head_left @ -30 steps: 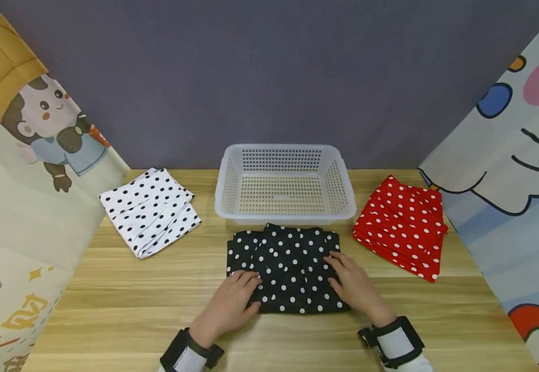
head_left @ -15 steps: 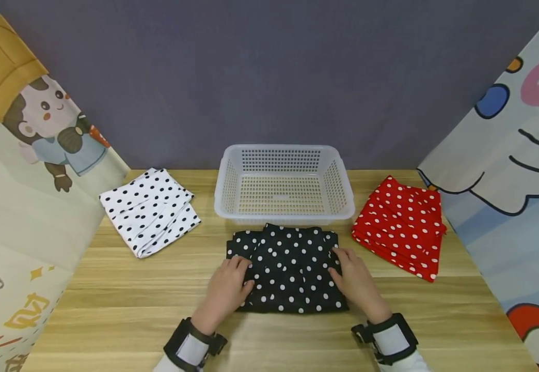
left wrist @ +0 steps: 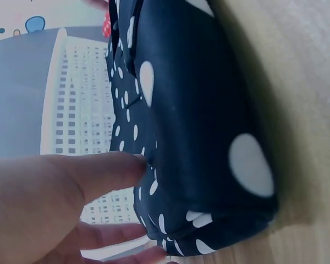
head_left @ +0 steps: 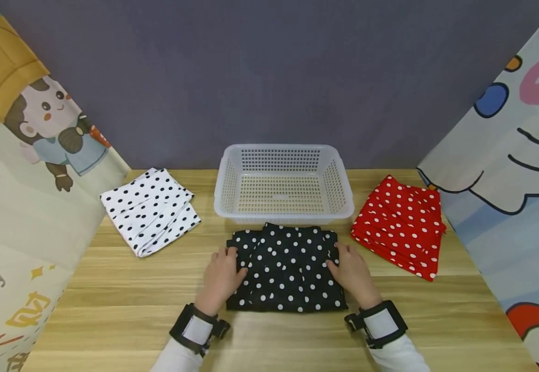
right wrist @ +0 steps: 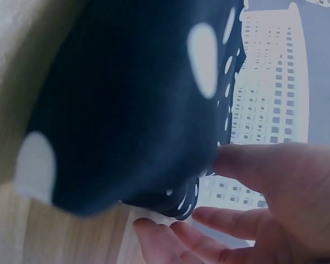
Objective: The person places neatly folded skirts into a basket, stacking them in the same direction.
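A folded black cloth with white dots (head_left: 288,279) lies flat on the wooden table, in front of the basket. At its left edge, my left hand (head_left: 220,274) grips the folded side; the left wrist view has the thumb (left wrist: 110,170) on top and the fingertips against the edge. My right hand (head_left: 354,271) holds the opposite edge. Its thumb (right wrist: 247,162) presses on top in the right wrist view, with the fingers (right wrist: 203,236) by the cloth's side and partly hidden.
Behind the black cloth stands a white perforated plastic basket (head_left: 284,216) with nothing in it. A folded white cloth with black dots (head_left: 151,212) lies to the left, a folded red cloth with white dots (head_left: 401,227) to the right. A grey panel (head_left: 269,77) closes off the back.
My left hand has slid outward and away from me, from the cloth's top to its left edge. My right hand has shifted slightly outward to the right edge. The cloth stays put.
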The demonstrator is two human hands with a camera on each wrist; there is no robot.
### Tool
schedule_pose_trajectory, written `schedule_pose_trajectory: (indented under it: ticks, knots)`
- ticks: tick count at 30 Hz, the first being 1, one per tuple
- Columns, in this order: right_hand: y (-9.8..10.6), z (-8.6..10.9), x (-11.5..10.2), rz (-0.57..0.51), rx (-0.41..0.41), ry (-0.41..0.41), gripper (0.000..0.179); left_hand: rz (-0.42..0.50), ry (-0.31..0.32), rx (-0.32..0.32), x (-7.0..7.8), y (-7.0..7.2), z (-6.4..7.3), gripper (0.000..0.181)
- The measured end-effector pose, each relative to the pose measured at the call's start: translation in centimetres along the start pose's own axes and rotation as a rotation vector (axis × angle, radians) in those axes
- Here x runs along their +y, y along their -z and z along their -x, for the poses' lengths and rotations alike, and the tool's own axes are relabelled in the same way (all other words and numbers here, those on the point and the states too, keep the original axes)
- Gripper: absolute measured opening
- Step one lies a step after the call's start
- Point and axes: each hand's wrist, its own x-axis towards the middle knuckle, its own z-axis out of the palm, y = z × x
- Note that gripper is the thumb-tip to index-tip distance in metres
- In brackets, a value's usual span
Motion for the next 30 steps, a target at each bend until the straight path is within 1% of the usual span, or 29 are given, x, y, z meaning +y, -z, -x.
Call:
schedule_pose_trajectory:
  ticks: [4, 6, 11, 14, 18, 21, 25, 30]
  knots:
    - [-0.2, -0.4, 0.0, 0.005, -0.033, -0.038, 0.057, 0.036, 0.077, -0.045, 0.0, 0.0, -0.5, 0.066]
    - [-0.2, -0.5, 0.0, 0.001, -0.052, -0.058, 0.058, 0.054, 0.102, -0.056, 0.1, -0.1, -0.7, 0.068]
    - [-0.1, -0.5, -0.2, -0.009, -0.096, -0.102, 0.059, 0.058, 0.130, -0.061, 0.4, -0.2, -0.8, 0.071]
    - [0.0, -0.4, -0.3, -0.011, -0.106, -0.103, 0.059, 0.042, 0.134, -0.053, 0.6, -0.4, -0.8, 0.069]
    - [-0.2, -0.4, -0.3, -0.014, -0.090, -0.097, 0.057, 0.031, 0.123, -0.026, 0.9, -0.5, -0.8, 0.061]
    - [-0.5, -0.4, -0.5, -0.013, -0.075, -0.096, 0.055, 0.061, 0.102, -0.020, 1.2, -0.5, -0.7, 0.049]
    - [-0.7, -0.3, -0.9, -0.009, -0.083, -0.101, 0.052, 0.103, 0.069, -0.010, 1.5, -0.7, -0.7, 0.033]
    - [-1.0, -0.3, -1.1, -0.031, -0.106, -0.091, 0.048, 0.069, 0.026, 0.033, 1.7, -0.7, -0.7, 0.020]
